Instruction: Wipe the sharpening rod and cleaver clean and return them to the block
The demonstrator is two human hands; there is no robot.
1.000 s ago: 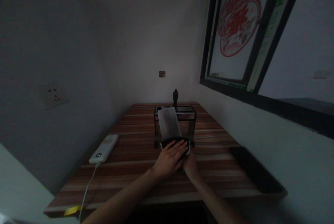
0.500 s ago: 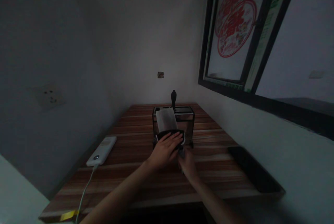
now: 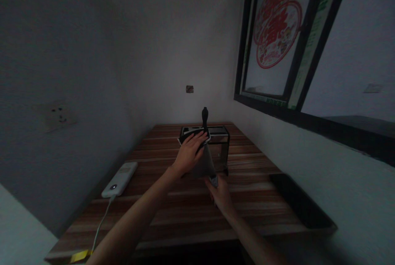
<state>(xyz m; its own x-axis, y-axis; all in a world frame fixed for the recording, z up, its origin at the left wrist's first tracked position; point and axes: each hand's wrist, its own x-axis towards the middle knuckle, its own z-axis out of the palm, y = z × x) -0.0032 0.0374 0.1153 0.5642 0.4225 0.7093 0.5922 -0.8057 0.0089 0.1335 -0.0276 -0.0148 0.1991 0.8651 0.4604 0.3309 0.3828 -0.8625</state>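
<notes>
My left hand presses a dark cloth with a pale edge against the far end of a broad cleaver blade. Its fingers lie stretched over the cloth. Nearer to me, my right hand is closed around the cleaver's handle, and the blade points away from me. Cloth and left hand cover the blade's tip. Just behind stands a knife stand with a dark frame and see-through front, partly hidden by the blade. A black knife handle sticks up out of it.
The wood-grain table runs to the back wall. A white power bank with a cable lies at left, near a yellow object at the edge. A flat black object lies at right. A framed window is above.
My left hand and the cloth have slid away from me along the blade, from near the handle to the far end. The right hand has stayed nearly still on the handle.
</notes>
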